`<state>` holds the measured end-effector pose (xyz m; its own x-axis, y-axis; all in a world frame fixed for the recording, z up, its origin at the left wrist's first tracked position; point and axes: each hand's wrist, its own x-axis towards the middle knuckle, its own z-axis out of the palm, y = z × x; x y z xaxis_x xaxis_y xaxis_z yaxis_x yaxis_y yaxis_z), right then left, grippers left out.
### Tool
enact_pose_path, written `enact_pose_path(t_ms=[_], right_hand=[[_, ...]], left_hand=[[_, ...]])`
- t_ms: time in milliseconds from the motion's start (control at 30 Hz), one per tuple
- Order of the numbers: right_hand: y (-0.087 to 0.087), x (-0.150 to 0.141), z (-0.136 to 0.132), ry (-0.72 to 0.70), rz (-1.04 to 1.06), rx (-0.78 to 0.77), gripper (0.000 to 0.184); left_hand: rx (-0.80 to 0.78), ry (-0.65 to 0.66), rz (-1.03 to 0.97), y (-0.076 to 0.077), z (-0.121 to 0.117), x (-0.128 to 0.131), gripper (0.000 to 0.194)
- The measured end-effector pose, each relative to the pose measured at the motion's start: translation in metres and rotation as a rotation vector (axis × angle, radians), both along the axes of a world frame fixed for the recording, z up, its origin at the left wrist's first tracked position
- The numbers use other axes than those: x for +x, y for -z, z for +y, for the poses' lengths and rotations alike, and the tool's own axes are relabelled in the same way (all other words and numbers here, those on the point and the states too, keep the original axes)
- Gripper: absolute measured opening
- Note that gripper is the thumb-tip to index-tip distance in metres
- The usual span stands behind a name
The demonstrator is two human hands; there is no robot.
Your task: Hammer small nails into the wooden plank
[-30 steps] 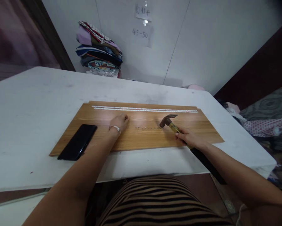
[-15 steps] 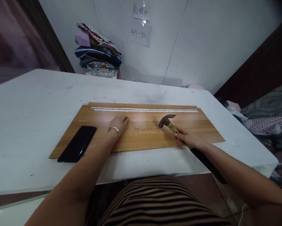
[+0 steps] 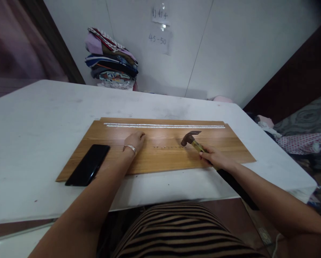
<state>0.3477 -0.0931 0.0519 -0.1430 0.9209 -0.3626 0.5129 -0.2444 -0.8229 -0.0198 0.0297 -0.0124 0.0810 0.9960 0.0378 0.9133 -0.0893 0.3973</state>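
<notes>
A wooden board (image 3: 224, 147) lies on the white table (image 3: 37, 125). My right hand (image 3: 215, 157) is closed round the yellowish handle of a hammer (image 3: 191, 138), whose dark head sits at the right end of a row of small nails (image 3: 167, 146) in the board. My left hand (image 3: 136, 139), with a bracelet at the wrist, rests on the board left of the nails, its fingers curled under; what they hold, if anything, is hidden. A strip of pale tape or metal (image 3: 163, 125) runs along the board's far edge.
A black phone (image 3: 88, 169) lies on the board's left end. A stack of folded cloth (image 3: 110, 61) stands against the wall behind the table. Paper notes (image 3: 160, 37) are stuck to the wall. Patterned fabric (image 3: 302, 141) lies off the table's right side.
The hammer head has shifted very slightly over the right end of the nail row. My left hand stays where it was.
</notes>
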Motion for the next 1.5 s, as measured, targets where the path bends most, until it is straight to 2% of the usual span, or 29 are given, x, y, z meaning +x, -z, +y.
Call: enact_pose_path(t_ms=[433, 767, 1100, 1333, 1500], right_hand=[[0.000, -0.004, 0.000, -0.004, 0.001, -0.013, 0.032], [0.005, -0.002, -0.001, -0.015, 0.020, 0.002, 0.034], [0.005, -0.002, -0.001, -0.011, 0.023, -0.011, 0.036], [0.002, -0.001, -0.003, 0.003, 0.019, 0.002, 0.034], [0.005, 0.000, -0.002, -0.008, 0.024, 0.012, 0.037]], left_hand=[[0.046, 0.017, -0.021, 0.002, -0.001, -0.001, 0.029], [-0.024, -0.036, -0.016, -0.007, -0.005, 0.001, 0.034], [-0.003, -0.026, -0.027, -0.005, -0.003, 0.000, 0.029], [0.051, 0.007, -0.018, 0.002, 0.000, -0.003, 0.027], [0.017, 0.007, -0.009, 0.002, 0.002, -0.003, 0.030]])
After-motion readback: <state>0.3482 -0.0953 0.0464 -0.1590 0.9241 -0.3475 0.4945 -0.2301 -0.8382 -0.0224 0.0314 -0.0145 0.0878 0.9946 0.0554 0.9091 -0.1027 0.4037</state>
